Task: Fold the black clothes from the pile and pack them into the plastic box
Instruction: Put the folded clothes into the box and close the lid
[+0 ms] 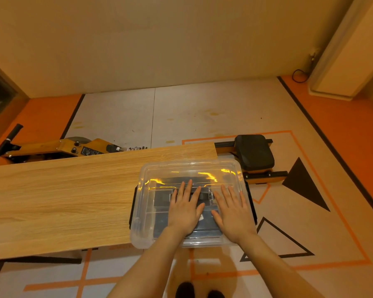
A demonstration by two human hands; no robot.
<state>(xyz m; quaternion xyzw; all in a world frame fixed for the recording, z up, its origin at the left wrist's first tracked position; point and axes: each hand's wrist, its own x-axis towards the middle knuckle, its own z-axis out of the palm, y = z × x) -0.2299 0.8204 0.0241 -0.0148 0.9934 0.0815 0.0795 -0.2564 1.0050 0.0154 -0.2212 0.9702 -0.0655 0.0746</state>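
We see both hands spread flat, fingers straight: the left hand (184, 208) and right hand (233, 214) press on the clear lid (190, 173) of the plastic box (142, 231), at the counter's (63, 194) right end. Folded black clothes (162, 220) lie inside.

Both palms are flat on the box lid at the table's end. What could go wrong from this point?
1. The plastic box sits at the table's right end, its near corner past the edge; pressing with the left hand and right hand might tip it.
2. The lid may not be seated all round; the black side latches could miss.
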